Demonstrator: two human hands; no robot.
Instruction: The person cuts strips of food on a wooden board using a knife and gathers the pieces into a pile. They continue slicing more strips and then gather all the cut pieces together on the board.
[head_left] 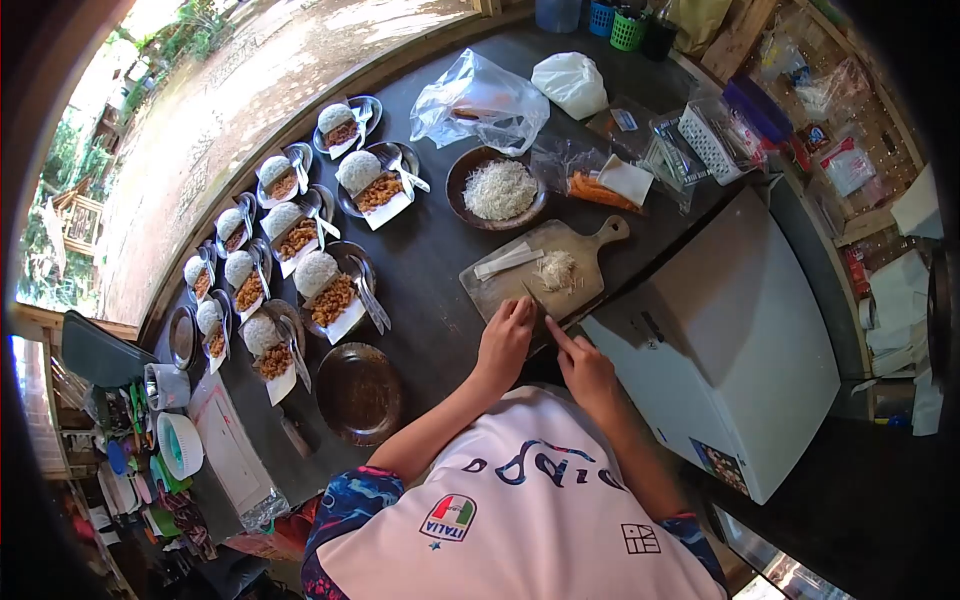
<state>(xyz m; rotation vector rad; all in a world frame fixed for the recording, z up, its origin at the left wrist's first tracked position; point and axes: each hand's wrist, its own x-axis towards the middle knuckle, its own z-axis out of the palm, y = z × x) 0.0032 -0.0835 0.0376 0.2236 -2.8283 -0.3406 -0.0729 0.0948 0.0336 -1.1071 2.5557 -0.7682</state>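
Both hands rest at the near edge of the pale wooden paddle-shaped cutting board (540, 270). The left hand (505, 340) curls loosely; the right hand (583, 365) points its forefinger along a thin knife blade (535, 298). Shredded white pile (556, 270) lies just beyond.

Just one camera here, worn on the head, and it looked steeply down past the person's shirt (520, 520) at the dark worktop (430, 270). Wide fisheye, so the edges curved. It sat fairly close to the hands, with the dirt yard (230, 110) up top.
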